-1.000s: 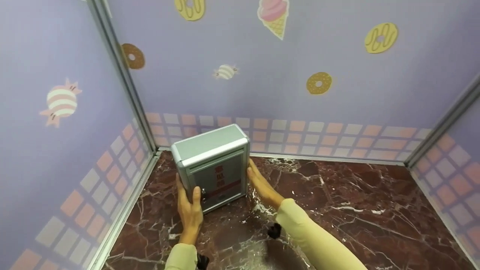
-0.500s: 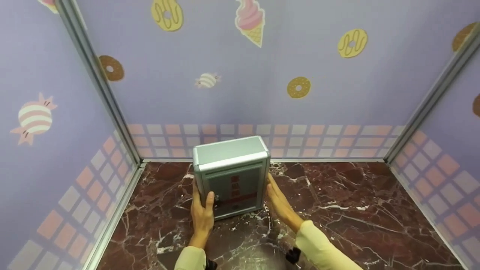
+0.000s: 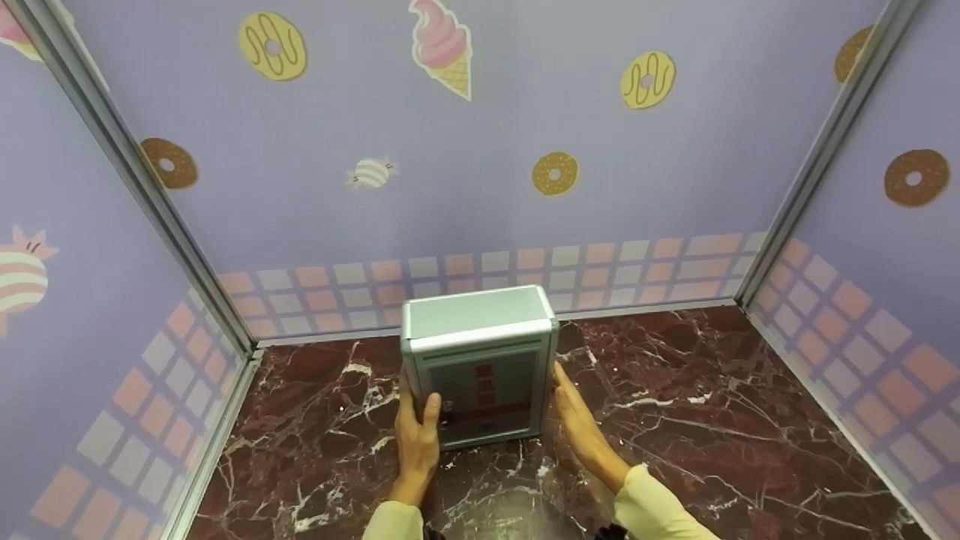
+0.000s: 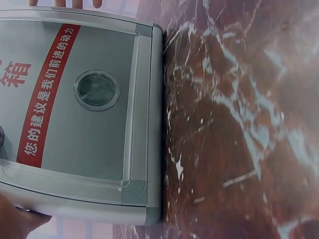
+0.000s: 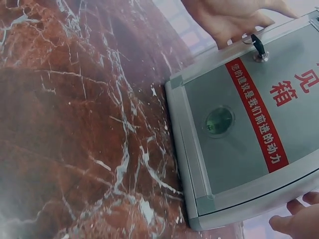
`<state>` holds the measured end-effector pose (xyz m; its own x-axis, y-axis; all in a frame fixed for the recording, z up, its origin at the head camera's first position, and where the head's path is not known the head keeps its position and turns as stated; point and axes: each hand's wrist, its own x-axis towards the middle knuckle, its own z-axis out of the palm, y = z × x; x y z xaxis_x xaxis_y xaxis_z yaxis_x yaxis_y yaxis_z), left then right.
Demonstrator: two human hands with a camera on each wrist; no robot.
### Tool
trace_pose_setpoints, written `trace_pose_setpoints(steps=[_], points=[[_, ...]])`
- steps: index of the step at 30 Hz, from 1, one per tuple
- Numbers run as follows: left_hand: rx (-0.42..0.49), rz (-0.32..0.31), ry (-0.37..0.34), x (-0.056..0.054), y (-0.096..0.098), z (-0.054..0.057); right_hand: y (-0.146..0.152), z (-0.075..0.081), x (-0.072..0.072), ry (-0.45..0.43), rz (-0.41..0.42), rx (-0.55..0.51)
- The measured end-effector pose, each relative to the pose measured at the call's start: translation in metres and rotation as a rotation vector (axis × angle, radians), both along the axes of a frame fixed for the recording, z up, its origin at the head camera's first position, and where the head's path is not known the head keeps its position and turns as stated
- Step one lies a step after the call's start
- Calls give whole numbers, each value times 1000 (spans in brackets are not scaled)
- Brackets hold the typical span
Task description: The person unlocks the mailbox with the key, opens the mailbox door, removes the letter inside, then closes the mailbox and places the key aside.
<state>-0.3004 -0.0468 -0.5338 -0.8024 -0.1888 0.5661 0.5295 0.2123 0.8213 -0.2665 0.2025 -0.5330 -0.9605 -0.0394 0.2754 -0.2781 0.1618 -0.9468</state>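
A gray box (image 3: 484,375) with red writing (image 5: 284,93), a round window (image 5: 220,121) and a key (image 5: 258,46) is being held upright on the red counter (image 3: 675,427) by the gripping left hand (image 3: 418,442) and flat right hand (image 3: 586,433). The purple wall (image 3: 472,210) behind is being partly hidden.

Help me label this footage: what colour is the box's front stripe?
The stripe is red with white characters; the left wrist view shows it best.

Head view from above, facing forward-down; wrist views close (both share box (image 4: 82,119) front)
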Motion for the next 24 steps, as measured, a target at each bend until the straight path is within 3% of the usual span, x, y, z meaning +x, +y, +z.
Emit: trace_pose_setpoints(steps=[4, 8, 14, 19, 24], points=[[6, -31, 13, -12, 10, -20, 10, -1, 5, 27, -15, -40], [-2, -62, 22, -15, 21, -22, 19, -3, 9, 62, -57, -78], [-12, -78, 8, -10, 39, -26, 32, -6, 16, 78, -70, -154], [-4, -134, 12, -7, 57, -28, 48, -8, 27, 87, -150, -109], [-26, -165, 42, -9, 67, -25, 59, -9, 27, 90, -186, -96]])
